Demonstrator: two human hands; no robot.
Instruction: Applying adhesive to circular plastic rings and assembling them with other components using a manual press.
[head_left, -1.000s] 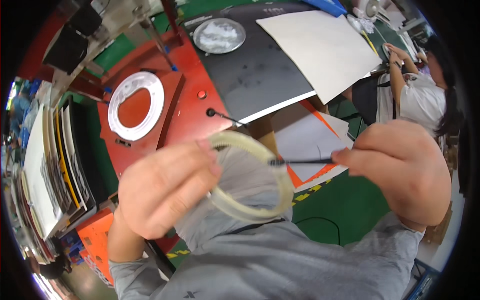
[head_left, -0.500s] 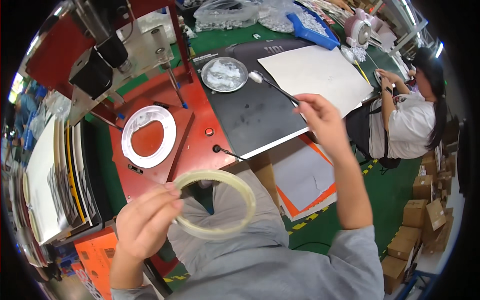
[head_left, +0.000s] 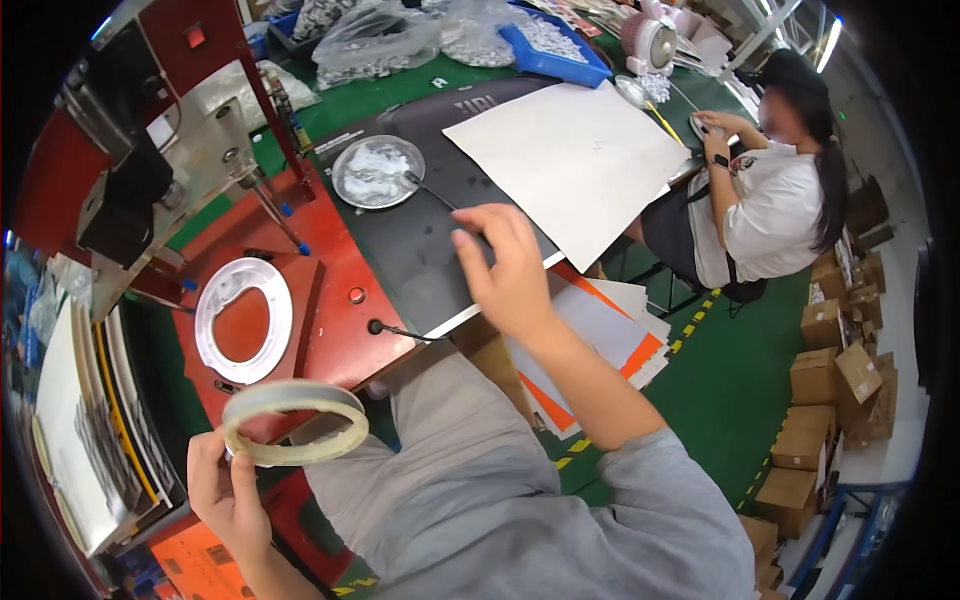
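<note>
My left hand [head_left: 225, 490] grips a pale, translucent ring [head_left: 295, 391] by its near edge, low on the left above my grey-trousered lap. My right hand [head_left: 510, 275] reaches forward over the black mat [head_left: 420, 250]. Its fingers pinch a thin dark stick [head_left: 430, 194] whose far tip lies at the rim of a round metal dish [head_left: 342, 178] holding white material. A white ring-shaped fixture [head_left: 215, 315] sits on the red machine base [head_left: 340, 260], between my two hands.
A large white sheet [head_left: 570, 160] covers the mat's far right. A seated person [head_left: 770, 200] works at the table's right end. Cardboard boxes [head_left: 830, 380] stand on the green floor. Flat boards [head_left: 70, 440] are stacked at my left; a blue tray [head_left: 555, 40] lies at the back.
My right hand has moved away from the ring and stretched toward the metal dish with the stick. My left hand has lowered the ring toward my lap.
</note>
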